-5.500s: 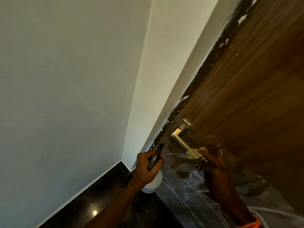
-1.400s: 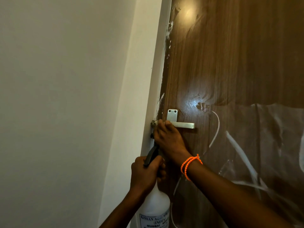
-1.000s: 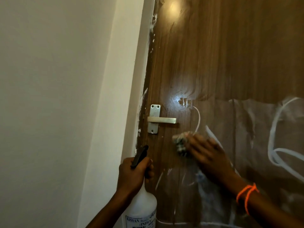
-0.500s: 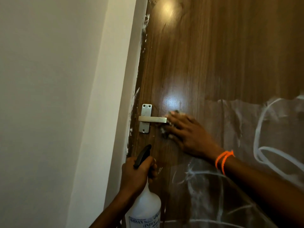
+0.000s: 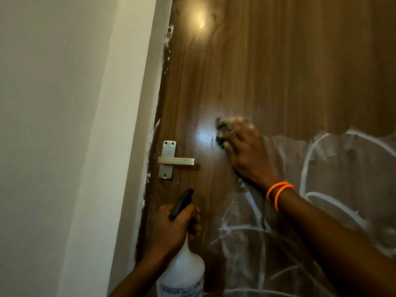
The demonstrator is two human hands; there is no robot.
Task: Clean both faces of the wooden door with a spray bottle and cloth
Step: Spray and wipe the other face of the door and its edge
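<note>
The right hand presses a crumpled cloth flat against the wooden door, up and to the right of the metal handle; its fingers lie over the cloth, blurred, so how tightly they hold it cannot be told. Lower and nearer, the left hand is curled round the neck of a white spray bottle, its black trigger pointing up at the door. White streaks cover the door's lower right, and a pale wall stands on the left.
</note>
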